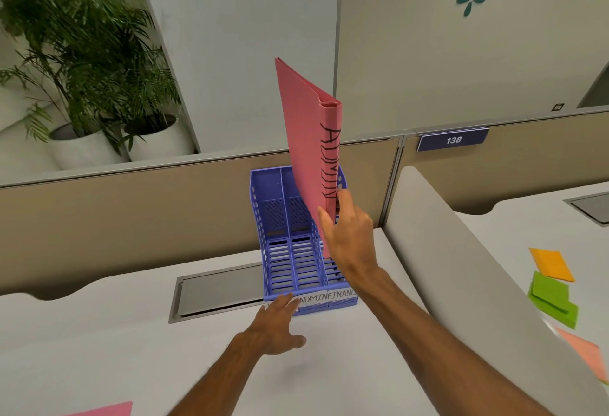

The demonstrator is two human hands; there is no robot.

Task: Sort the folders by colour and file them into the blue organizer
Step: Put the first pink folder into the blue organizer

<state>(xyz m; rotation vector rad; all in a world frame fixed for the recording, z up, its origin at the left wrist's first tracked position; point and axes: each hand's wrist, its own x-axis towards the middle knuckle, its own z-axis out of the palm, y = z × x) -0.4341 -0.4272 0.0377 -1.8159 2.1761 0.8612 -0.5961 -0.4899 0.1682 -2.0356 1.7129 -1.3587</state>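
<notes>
The right hand (347,234) pinches the upright pink folder (311,152) over the blue organizer (280,218), the left hand (275,326) spread against its front, so a tilt could snag a divider.

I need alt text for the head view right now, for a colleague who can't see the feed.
The right hand holds a pink folder marked ADMIN upright over the blue organizer on a white desk, its lower edge in the right side. The left hand steadies the organizer's labelled front edge. Orange, green and pink folders lie on the neighbouring desk at right.
</notes>
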